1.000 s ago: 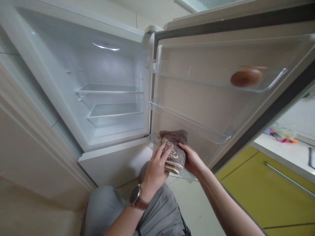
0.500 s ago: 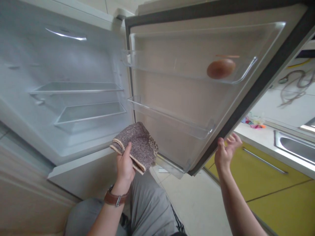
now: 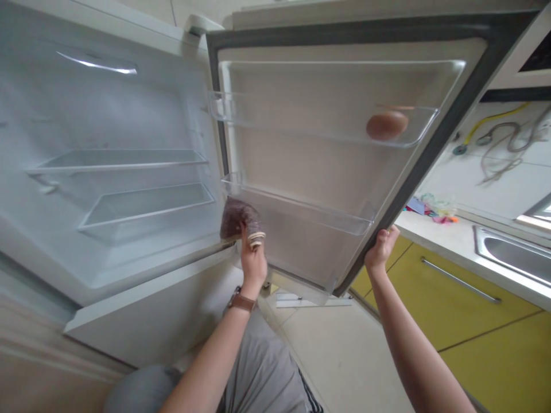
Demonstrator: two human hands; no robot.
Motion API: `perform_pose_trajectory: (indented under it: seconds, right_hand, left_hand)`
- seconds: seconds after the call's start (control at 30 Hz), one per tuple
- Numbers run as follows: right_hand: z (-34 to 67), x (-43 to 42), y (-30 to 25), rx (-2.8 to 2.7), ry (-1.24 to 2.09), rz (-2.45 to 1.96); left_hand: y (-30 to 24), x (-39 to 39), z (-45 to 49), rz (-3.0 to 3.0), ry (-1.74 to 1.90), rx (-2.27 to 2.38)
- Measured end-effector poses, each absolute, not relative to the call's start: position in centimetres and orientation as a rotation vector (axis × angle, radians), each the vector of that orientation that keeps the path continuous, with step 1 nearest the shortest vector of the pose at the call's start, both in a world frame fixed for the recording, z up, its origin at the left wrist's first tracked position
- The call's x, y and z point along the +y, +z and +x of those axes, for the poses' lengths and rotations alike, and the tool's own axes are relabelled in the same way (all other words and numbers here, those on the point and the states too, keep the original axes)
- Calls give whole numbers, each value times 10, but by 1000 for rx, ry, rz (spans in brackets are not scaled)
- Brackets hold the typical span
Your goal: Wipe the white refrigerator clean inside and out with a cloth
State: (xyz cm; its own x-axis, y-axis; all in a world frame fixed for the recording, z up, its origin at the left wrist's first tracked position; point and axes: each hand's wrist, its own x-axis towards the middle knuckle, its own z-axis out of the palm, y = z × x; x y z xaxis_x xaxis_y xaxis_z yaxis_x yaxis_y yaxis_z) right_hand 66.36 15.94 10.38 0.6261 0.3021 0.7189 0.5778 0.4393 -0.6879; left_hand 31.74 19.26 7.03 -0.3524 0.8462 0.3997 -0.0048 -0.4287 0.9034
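Observation:
My left hand [image 3: 253,264] grips a folded brown cloth [image 3: 241,219] with a cream edge, close to the hinge side of the open fridge door [image 3: 301,158]. The cloth is just below the left end of the lower clear door shelf [image 3: 297,207]; whether it touches the door I cannot tell. Farther right, my right hand [image 3: 381,249] is wrapped round the door's free edge, with some fingers hidden behind it. A round brown thing like an egg or onion [image 3: 386,125] sits in the upper door shelf [image 3: 301,123].
To the left is the fridge interior [image 3: 124,109] with two glass shelves [image 3: 146,207]. Beyond the door stand a yellow-green cabinet [image 3: 451,304], a counter [image 3: 456,230] with colourful bits, and a steel sink [image 3: 512,255]. White strips [image 3: 314,301] lie on the floor.
My left hand has carried the cloth up and right, toward the door's hinge side, and the cloth has turned. My right hand has closed round the door edge, and the door has swung slightly.

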Motion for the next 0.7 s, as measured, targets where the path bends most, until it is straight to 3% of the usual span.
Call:
perform_pose_trajectory:
  seconds: [0.13, 0.27, 0.43, 0.7]
  right_hand:
    - [657, 154, 106, -920, -224, -1137]
    - [651, 147, 105, -926, -231, -1122]
    - [650, 143, 104, -941, -228, -1105]
    - [644, 140, 107, -925, -147, -1073]
  left_hand:
    - [68, 209, 386, 1650, 1633, 1150]
    - [58, 178, 444, 2080, 1416, 1082]
    - [55, 153, 449, 2472, 1052, 945]
    - [34, 230, 357, 2069, 1344, 1317]
